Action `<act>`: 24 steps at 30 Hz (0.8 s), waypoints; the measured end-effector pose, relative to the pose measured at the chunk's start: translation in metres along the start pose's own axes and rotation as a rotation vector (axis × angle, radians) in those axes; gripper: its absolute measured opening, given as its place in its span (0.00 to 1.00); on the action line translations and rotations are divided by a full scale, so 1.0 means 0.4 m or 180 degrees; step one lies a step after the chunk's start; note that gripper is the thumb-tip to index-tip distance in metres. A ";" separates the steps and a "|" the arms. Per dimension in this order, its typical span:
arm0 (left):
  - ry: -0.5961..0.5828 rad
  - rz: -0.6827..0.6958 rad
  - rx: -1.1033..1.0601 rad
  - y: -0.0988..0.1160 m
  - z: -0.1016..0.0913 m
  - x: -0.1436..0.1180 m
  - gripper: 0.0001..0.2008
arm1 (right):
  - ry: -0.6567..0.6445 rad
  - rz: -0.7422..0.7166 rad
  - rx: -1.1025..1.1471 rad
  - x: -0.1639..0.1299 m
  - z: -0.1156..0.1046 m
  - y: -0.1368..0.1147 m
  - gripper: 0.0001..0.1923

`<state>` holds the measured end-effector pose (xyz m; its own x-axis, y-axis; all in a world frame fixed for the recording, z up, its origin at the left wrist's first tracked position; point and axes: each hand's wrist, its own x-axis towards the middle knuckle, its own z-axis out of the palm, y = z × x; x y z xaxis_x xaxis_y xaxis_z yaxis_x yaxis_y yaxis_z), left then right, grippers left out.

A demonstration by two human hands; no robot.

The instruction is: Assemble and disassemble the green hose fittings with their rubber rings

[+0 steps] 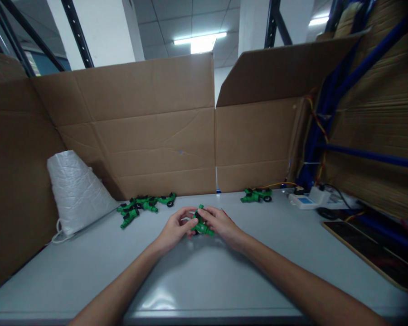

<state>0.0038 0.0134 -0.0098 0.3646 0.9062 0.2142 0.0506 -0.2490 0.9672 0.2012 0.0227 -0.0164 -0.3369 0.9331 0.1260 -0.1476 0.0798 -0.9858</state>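
Note:
Near the middle of the table, my left hand (pixel 178 226) and my right hand (pixel 223 225) are both closed round a small green toy vehicle (pixel 201 227). It has black parts, and my fingers cover much of it. My left thumb presses on its side, while the right fingers grip it from above and the right. A thin red bit (pixel 226 214) shows by my right hand; what it belongs to cannot be made out. Behind my left hand lies a cluster of similar green toy vehicles (pixel 143 202) with black wheels. More green toy vehicle pieces (pixel 256 195) lie farther right.
A silvery-white bag (pixel 76 192) with a cord leans at the left. Cardboard walls (pixel 156 136) enclose the grey table (pixel 190 285) at the back and sides. To the right are a power strip (pixel 306 201) with cables, a dark flat panel (pixel 370 253) and a blue rack post (pixel 318 131).

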 end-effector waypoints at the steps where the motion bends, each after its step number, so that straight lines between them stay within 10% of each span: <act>1: -0.0029 0.0006 0.0013 -0.001 -0.001 0.001 0.29 | 0.0037 0.0039 -0.0014 0.001 -0.001 0.001 0.32; 24: 0.0414 0.0578 0.0669 0.027 0.056 -0.034 0.16 | 0.0007 -0.0426 -0.0061 0.005 0.033 0.034 0.27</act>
<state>0.0203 -0.0095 -0.0053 0.2641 0.8731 0.4098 0.1916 -0.4639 0.8649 0.1859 0.0211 -0.0282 -0.3132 0.9145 0.2562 -0.1734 0.2102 -0.9622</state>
